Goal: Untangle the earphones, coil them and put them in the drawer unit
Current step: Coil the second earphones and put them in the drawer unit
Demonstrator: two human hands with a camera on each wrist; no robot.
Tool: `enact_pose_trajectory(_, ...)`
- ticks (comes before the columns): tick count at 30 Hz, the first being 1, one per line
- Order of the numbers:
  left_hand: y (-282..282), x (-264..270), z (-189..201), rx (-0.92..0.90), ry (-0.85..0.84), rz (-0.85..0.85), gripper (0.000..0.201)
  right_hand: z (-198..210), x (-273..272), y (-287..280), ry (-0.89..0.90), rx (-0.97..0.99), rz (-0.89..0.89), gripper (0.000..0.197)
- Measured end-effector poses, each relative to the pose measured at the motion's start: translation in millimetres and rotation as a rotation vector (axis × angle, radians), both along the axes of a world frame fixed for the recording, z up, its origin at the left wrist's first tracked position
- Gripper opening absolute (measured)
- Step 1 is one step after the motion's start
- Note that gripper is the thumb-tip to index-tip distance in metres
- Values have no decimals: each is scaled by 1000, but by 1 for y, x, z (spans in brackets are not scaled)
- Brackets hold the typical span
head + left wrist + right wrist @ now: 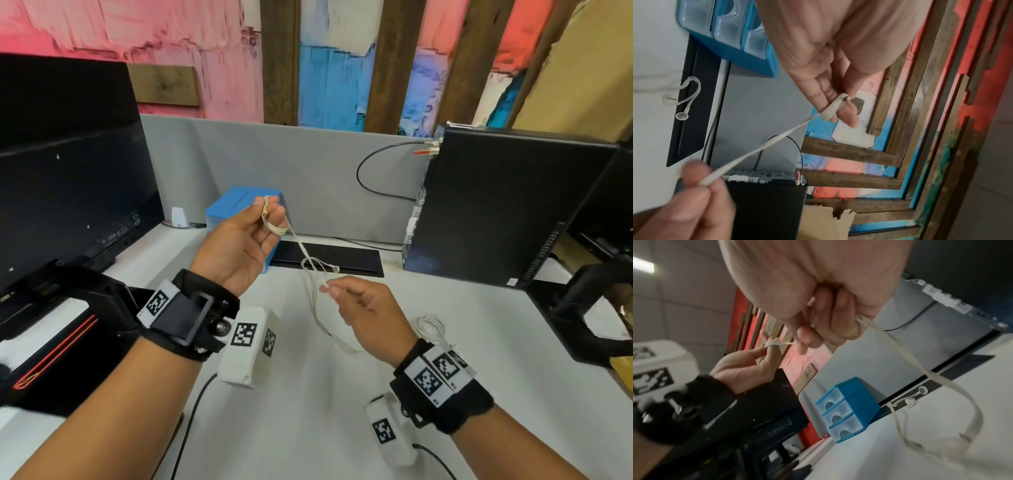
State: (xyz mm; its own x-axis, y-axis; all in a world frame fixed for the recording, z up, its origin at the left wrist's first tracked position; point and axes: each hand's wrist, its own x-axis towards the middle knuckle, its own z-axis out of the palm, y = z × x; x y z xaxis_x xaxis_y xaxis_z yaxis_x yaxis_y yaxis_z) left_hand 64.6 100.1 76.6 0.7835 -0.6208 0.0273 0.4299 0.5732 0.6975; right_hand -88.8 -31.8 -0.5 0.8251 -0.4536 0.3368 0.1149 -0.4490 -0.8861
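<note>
Closest in are the two wrist rigs with their black-and-white marker tags, hanging over the white desk; above them both hands are up off the surface. The left hand, around 11 o'clock from the middle of the desk, has the white earphones wound in several turns round two of its fingers, thumb pressed in against the coil, so it's clamped on the wire; the wrist view shows a small metal tip poking out of the wraps. From there a single strand runs down toward 4 o'clock to the right hand, which pinches it between thumb and forefinger, other fingers curled in; so also closed on the cord. Below that pinch the rest sags in a loose loop down to the desk; the earbuds lie at about 12 o'clock, on the near edge of a flat black panel set into the desk.

The blue drawer unit sits behind the left hand at 11 o'clock, three clear drawers, all pushed in as far as I can tell. A dark monitor fills 9 o'clock; a black PC tower stands at 2; a second little white coiled cable lies just right of the right wrist.
</note>
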Motion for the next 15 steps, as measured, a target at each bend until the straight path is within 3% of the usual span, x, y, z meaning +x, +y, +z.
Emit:
enact_pose_trajectory(2,-4,-6,-3,35,-84,9,16,-1,-3,6,58,-96,61,19)
enact_pose_trajectory(5,-16,-16,-17,207,-340,86,16,9,-10,22,88,-117,180,18)
enact_pose_trajectory(8,-26,-25,-34,380,-651,157,16,39,-15,29,-11,-102,238,18)
enact_pose_trajectory(11,-30,-34,-44,449,-917,127,23,75,-14,17,-165,-35,185,19)
enact_pose_trajectory(15,-29,-48,-37,372,-801,-27,27,96,3,-27,-174,-12,-60,21)
